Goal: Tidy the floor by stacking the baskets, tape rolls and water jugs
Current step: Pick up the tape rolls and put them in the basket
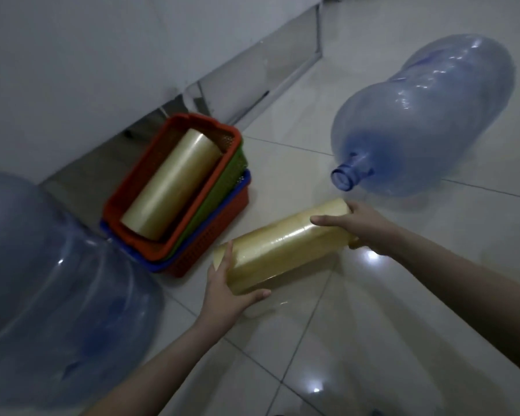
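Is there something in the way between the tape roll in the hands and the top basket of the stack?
Nothing visible blocks it. The held tape roll, gripped by the left hand and right hand, lies right of the basket stack; only bare floor between. One tape roll already fills part of it.

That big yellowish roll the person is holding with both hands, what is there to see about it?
The held tape roll is a long, glossy, translucent yellow-tan cylinder that looks like wound plastic tape or film. It lies roughly level, slanting from lower left up to the right, above the tiled floor beside the stacked baskets. The left hand cups its near end and the right hand grips its far end. Whether its underside touches the floor cannot be told.
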